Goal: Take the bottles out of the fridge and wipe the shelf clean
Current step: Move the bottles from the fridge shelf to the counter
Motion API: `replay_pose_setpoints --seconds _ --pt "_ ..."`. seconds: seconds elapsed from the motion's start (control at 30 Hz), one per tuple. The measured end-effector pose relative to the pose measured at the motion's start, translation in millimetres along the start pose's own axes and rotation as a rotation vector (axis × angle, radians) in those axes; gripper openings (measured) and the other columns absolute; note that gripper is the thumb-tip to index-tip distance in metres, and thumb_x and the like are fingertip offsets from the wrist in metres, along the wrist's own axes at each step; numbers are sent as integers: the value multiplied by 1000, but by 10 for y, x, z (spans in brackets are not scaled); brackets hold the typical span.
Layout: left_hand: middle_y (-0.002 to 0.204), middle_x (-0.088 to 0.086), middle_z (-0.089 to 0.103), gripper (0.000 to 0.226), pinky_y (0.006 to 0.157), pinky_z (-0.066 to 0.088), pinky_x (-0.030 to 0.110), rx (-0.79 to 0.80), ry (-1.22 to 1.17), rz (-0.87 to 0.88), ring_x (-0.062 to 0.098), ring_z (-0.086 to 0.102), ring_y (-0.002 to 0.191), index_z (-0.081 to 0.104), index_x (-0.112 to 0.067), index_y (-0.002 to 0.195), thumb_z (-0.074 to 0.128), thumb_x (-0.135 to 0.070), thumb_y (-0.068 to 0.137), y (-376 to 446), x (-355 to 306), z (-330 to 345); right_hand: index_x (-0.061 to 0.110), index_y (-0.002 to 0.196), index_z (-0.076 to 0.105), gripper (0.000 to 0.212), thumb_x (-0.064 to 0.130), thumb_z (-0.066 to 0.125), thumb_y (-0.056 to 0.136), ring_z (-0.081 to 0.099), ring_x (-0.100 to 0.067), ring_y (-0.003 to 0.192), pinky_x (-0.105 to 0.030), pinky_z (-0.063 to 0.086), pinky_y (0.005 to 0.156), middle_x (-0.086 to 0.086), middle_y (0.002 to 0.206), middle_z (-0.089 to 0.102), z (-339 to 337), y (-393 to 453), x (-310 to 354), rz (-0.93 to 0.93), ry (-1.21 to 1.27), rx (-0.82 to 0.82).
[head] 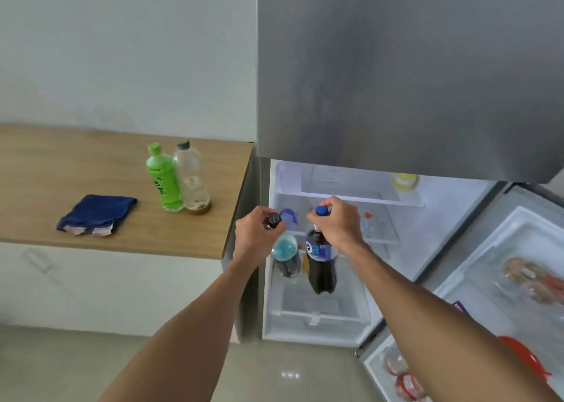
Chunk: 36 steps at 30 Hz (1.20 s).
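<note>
Fingers (328,215) pinch blue-capped cola bottle (321,267); left hand (256,234) grips black-capped bottle (286,256).

wall (122,50): plain white | counter (76,163): wood top, white front | floor (91,365): glossy pale tile

Wooden desk (61,169) against a pale wall (122,50). Glossy tiled floor (91,365) below. Wrapped food packs (531,279) and a red item (518,353) sitting in the open door's racks (476,267).
</note>
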<state>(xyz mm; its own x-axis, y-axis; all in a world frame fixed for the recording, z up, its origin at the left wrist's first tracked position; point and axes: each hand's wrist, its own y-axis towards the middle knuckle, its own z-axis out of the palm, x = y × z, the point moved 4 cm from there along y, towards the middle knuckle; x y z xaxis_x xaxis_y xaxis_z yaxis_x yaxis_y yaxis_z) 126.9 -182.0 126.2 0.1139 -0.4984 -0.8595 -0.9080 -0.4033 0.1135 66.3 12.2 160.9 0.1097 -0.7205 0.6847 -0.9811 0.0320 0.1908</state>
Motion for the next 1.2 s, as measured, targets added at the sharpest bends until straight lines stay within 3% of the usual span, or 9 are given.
replay_pose_setpoints --seconds 0.1,0.2,0.3,0.43,0.57,0.7,0.83,0.97,1.2 --pt "89 -9 73 29 66 53 22 57 123 -7 11 68 81 74 -23 103 85 -37 80 -147 75 -595 18 83 70 25 40 80 75 66 -17 75 -34 58 69 3 78 70 -54 -328 390 12 -48 111" --pt "76 -8 76 25 74 63 34 40 169 -44 17 74 75 80 -24 89 86 -40 71 -262 175 -1264 13 88 74 25 36 78 82 59 -11 70 -25 46 59 1 80 69 -85 -609 848 -38 -44 166" --pt "61 -9 73 23 68 62 27 58 213 -14 12 75 63 80 -23 84 86 -39 69 -291 132 -1901 12 88 73 22 33 77 85 54 -4 65 -21 39 52 5 74 62 -83 -763 1340 -112 1 205" --pt "66 -5 76 24 64 63 30 19 218 25 13 75 63 79 -26 82 91 -39 65 -165 28 -2650 17 87 73 23 38 79 81 65 -10 78 -23 47 59 4 82 70 16 -772 1935 -190 79 220" --pt "69 2 78 26 63 60 28 -32 101 0 12 70 55 79 -20 89 94 -27 68 129 77 -3119 17 90 73 28 41 81 77 69 -16 81 -31 56 70 1 84 73 264 -583 2416 -246 161 169" --pt "73 0 79 31 69 64 32 -42 65 33 21 78 68 78 -20 93 96 -28 69 567 180 -3275 18 88 72 29 42 82 76 68 -17 78 -31 56 67 1 80 71 628 -244 2740 -261 173 143" --pt "70 -3 79 30 61 59 24 -41 84 26 14 76 62 77 -22 91 96 -29 69 1015 313 -3205 18 88 69 29 43 81 79 63 -12 71 -28 53 61 6 76 66 1038 83 2876 -254 165 169" --pt "70 -3 77 26 52 48 18 -92 87 -24 9 69 57 75 -25 86 94 -29 68 1385 464 -3113 22 83 65 29 47 79 79 59 -10 67 -24 38 51 7 75 64 1445 299 2906 -249 149 220" --pt "70 2 77 27 67 63 37 -63 97 -36 13 69 55 75 -22 84 96 -25 67 1777 535 -3087 20 84 62 33 49 78 80 58 -7 71 -22 37 51 4 82 66 1799 428 2929 -179 149 232"
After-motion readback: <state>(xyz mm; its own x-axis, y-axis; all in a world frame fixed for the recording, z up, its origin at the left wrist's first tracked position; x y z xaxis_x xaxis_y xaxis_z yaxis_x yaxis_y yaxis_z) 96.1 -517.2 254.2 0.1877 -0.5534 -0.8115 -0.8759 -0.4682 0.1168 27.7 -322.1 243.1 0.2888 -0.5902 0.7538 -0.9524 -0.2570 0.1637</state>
